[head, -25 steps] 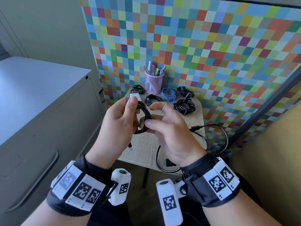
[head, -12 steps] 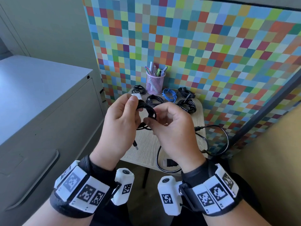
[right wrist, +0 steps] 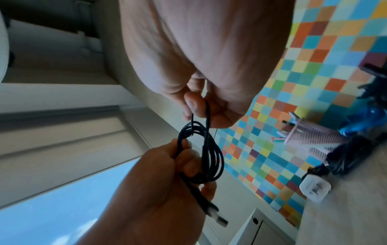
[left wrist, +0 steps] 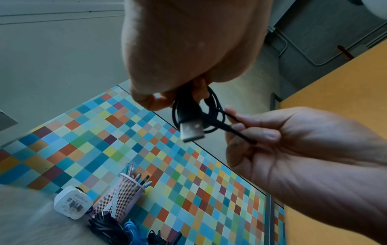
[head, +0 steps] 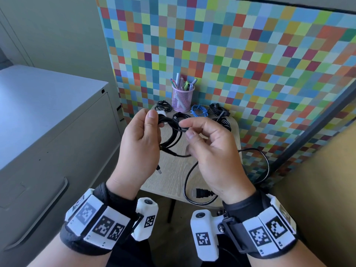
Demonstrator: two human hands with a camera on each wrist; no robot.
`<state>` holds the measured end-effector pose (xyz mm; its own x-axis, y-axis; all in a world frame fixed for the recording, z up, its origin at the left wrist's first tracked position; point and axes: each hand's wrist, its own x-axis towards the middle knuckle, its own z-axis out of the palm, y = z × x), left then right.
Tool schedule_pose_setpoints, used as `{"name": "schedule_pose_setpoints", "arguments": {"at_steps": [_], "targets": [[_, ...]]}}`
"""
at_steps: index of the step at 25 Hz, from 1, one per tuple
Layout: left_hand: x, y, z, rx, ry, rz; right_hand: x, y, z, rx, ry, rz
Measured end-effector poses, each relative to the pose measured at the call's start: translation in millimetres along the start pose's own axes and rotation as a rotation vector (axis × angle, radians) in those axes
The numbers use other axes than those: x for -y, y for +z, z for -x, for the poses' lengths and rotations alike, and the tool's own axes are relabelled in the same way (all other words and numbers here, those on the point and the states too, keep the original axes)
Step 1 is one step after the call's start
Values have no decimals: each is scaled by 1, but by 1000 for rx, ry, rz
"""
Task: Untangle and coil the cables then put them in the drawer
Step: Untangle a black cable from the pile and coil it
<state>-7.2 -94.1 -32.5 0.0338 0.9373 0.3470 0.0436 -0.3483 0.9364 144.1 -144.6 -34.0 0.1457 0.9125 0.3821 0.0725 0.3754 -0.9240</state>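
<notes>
Coils of a black USB cable (head: 169, 135) hang between our two hands, held up above the small wooden table (head: 173, 176). Our left hand (head: 138, 149) grips one side of the bundle, fingers and thumb curled round the gathered loops. In the head view the loop's long axis runs roughly up and down, tilted so that its top lies near our left thumb and its lower end sags toward the table. From under our left palm the USB plug (left wrist: 191, 131) sticks out; in the left wrist view its metal end points downward, away from the fingers. Our right hand (head: 213, 151) pinches a single strand of the same cable between thumb and forefinger, just beside the coil, with the other fingers loosely curled. In the right wrist view that strand (right wrist: 206, 114) rises from the loops straight up into the pinch.

On the table behind our hands stand a pink mesh pen cup (head: 182, 99) with pens in it, several coiled black cables (head: 221, 122) and a coiled blue cable (head: 199, 112). A white charger plug (left wrist: 72, 204) lies near the cup. Nearer to us a loose black cable (head: 192, 193) curves across the table edge, its flat connector (head: 201, 193) lying on the wood. A grey cabinet (head: 48, 132) stands to our left.
</notes>
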Motion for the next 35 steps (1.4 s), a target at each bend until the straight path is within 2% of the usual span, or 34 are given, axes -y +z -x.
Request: {"name": "schedule_pose_setpoints", "arguments": {"at_steps": [4, 6, 9, 12, 16, 18, 22, 24, 27, 29, 33, 35], "targets": [[-3, -4, -4, -69, 17, 58, 0, -9, 5, 30, 24, 123], [-13, -4, -3, -81, 17, 171, -5, -9, 6, -1, -24, 228], [-26, 3, 3, -69, -85, 407, -16, -2, 8, -76, -110, 366], [-30, 9, 7, -64, -155, 485, -18, 6, 9, -49, -71, 239], [-28, 10, 7, -66, -166, 484, -11, 18, 14, 61, 89, -190], [-24, 10, 7, -70, -149, 466, -9, 23, 15, 56, 131, -290], [-17, 12, 7, -52, -75, 373, -9, 25, 14, -15, 126, -267], [-15, 12, 8, -46, -94, 399, -9, 24, 14, -26, 125, -254], [-12, 7, 8, 76, -113, 489, -10, 20, 11, -59, 157, -243], [-10, 4, 5, 148, -106, 452, -11, 18, 10, -95, 161, -242], [-5, 1, -1, 165, -95, 267, -9, 16, 10, -159, 67, -268], [-5, 1, -1, 177, -145, 257, -5, 15, 10, -117, 26, -335]]}}
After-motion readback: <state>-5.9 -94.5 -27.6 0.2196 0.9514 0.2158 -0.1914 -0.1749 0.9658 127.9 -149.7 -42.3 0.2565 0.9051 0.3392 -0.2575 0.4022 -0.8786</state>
